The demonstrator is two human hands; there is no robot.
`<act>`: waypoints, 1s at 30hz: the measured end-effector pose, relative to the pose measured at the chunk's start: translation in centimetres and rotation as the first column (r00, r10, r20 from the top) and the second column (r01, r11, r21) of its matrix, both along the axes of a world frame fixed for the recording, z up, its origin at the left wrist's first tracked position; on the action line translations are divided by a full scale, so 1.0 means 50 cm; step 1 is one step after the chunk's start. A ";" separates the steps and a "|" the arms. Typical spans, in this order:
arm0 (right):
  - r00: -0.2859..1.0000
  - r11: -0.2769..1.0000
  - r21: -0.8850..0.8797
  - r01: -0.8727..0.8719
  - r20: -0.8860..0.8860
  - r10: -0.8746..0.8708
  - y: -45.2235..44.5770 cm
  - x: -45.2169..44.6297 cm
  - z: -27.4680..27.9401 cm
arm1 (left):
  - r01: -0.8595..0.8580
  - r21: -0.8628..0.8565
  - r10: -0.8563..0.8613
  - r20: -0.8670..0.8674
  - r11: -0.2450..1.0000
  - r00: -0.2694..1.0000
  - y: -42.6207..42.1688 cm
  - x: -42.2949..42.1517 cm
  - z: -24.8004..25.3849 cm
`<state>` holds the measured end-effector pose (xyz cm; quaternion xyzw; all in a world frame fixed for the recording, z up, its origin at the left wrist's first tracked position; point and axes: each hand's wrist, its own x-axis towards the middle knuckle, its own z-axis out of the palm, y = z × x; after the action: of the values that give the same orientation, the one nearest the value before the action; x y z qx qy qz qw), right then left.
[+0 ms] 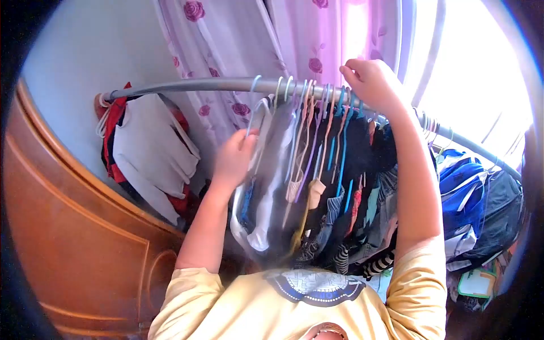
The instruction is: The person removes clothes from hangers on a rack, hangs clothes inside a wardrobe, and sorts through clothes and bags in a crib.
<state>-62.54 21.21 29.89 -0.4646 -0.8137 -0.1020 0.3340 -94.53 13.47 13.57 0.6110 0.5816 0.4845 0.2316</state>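
A metal rod [209, 85] crosses the view, with many clothes on coloured hangers along its middle. My left hand [235, 156] is closed on the neck of a light blue hanger [252, 107] whose hook is over the rod. Beside that hand hangs a white garment [262, 221], partly blurred. My right hand [371, 82] is at the rod, above the hangers on the right, its fingers curled; what they hold, if anything, cannot be made out. Dark garments [368, 147] hang below it.
White and red clothes [150, 141] hang at the rod's left end. Blue and black garments [467, 192] hang at its right. Floral curtains [243, 51] are behind the rod. A brown wooden piece of furniture [73, 226] stands at the left.
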 end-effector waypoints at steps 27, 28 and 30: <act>0.967 0.965 -0.074 -0.251 -0.074 0.245 -0.383 0.011 -0.292 | -0.171 0.260 0.226 -0.195 0.950 0.955 0.000 -0.029 -0.028; 0.965 0.966 -0.065 -0.251 -0.096 0.245 -0.386 0.013 -0.299 | -0.155 0.294 0.213 -0.175 0.943 0.961 0.006 -0.026 -0.030; 0.952 0.958 -0.041 -0.284 -0.132 0.277 -0.389 0.016 -0.314 | -0.152 0.324 0.214 -0.164 0.934 0.963 0.014 -0.023 -0.029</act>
<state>-61.75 1.75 14.19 -0.3596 -0.8516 -0.0003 0.3815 -95.70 14.16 12.12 0.6276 0.5732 0.5261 0.0283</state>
